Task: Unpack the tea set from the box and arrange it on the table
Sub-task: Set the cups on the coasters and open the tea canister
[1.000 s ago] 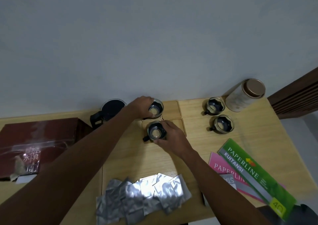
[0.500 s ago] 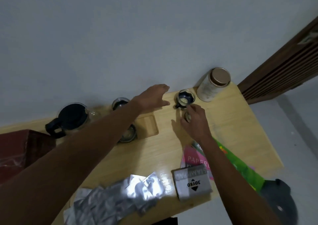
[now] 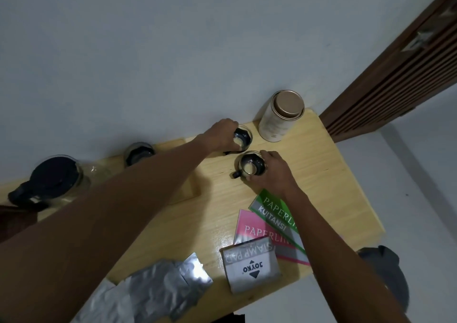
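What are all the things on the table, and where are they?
Glass cups: three seen, dark inside; two near the back right, one back middle.
Teapot: one, glass with black lid, back left.
Canister: one, cream with bronze lid, back right corner.
Wooden trays: light wood, middle, partly hidden.
Receipt books: two, green and pink, right.
Stamp pad box: one, grey, front.
Foil packets: silver pile, front left.
Box: dark red, left edge.
Left hand: on the far cup.
Right hand: on the near cup.
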